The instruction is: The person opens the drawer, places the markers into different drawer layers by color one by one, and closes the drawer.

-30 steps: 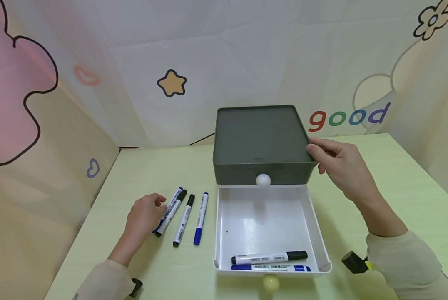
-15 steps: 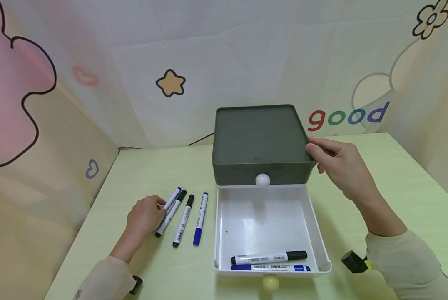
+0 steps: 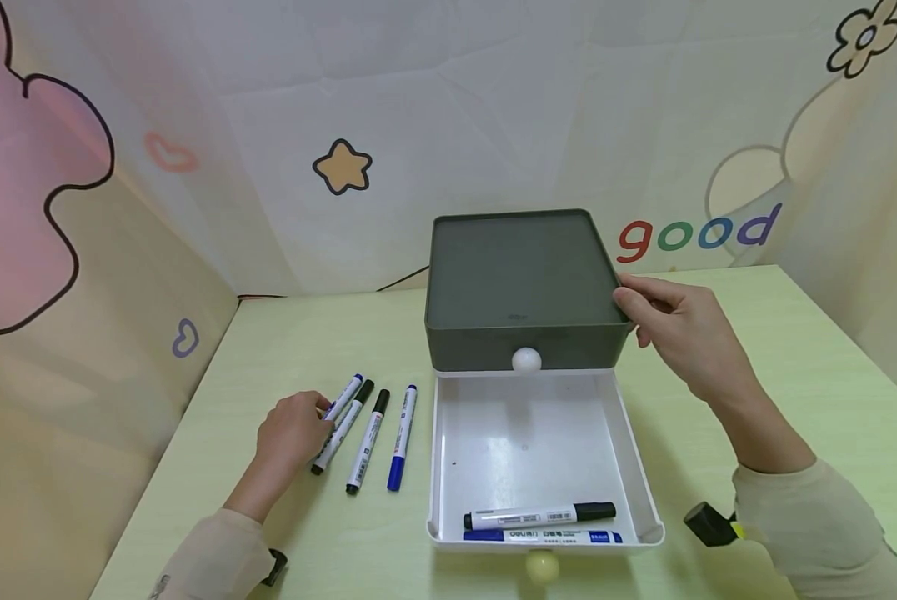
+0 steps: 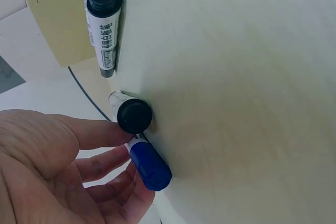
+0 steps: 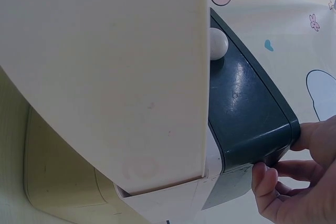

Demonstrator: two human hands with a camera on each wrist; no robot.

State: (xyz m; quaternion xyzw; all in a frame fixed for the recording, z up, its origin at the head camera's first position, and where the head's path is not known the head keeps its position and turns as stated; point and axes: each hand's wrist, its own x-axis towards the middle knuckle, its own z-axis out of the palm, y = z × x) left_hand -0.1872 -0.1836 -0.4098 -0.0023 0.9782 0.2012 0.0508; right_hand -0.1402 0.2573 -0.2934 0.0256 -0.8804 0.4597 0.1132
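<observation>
**Left hand pinches a blue marker while right hand grips the box**

At the far left, a beige sleeve (image 3: 216, 557) with a black device (image 3: 273, 568) at the wrist leads to the left hand (image 3: 293, 427). Its thumb and fingers are curled round a blue-capped marker (image 4: 151, 166), whose cap end shows between them in the left wrist view. Just beside that hand's thumb lies a black-capped marker (image 3: 343, 429), lying close against the pinched one. A little farther right of the left hand lies another black-capped marker (image 3: 368, 442), and then a blue-tipped marker (image 3: 402, 437), apart from its neighbors on the table (image 3: 816, 358).

Between the two hands, nearer the right one, stands a dark gray box (image 3: 523, 271) with a white knob (image 3: 527, 360) on its front. Below the knob, a white drawer (image 3: 523, 442) extends toward the person, with a yellowish knob (image 3: 543, 567) at its near end. Inside, along the front wall, lie a black-ended marker (image 3: 538, 516) and a blue-ended marker (image 3: 542, 537), side by side.

The right hand (image 3: 681, 333), well apart from the left, grips the box's right edge near the front corner, thumb and fingers clamped on it.
</observation>
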